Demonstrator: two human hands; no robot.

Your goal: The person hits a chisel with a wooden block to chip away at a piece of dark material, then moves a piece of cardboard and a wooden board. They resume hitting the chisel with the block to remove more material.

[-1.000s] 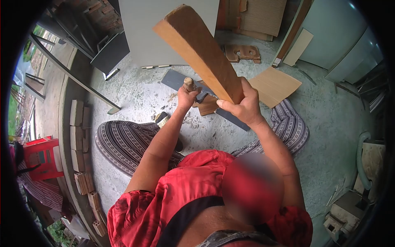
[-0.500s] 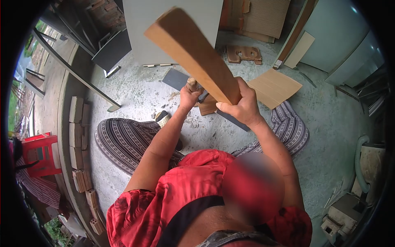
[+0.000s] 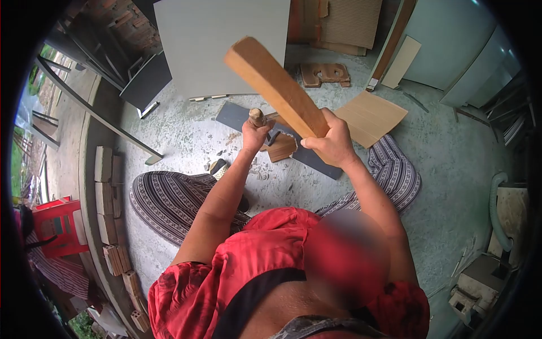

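Observation:
My left hand is closed around a wooden-handled chisel, its rounded butt pointing up and its dark metal lower part over a small brown wooden piece. In my right hand is a thick wooden bat, gripped at its narrow end. Its broad end is raised forward and to the left, above the chisel. The wooden piece has a jagged right edge and lies across a dark grey board on the floor between my legs. Part of the board is hidden behind my hands.
Wood chips are scattered on the concrete floor. A cardboard sheet lies to the right, and a cut-out wooden piece farther forward. A white panel stands ahead; bricks line the left edge beside a red plastic chair.
The bat's raised end has come down and to the right. My left hand stays on the chisel, shifted slightly left in view. More of the brown wooden piece shows.

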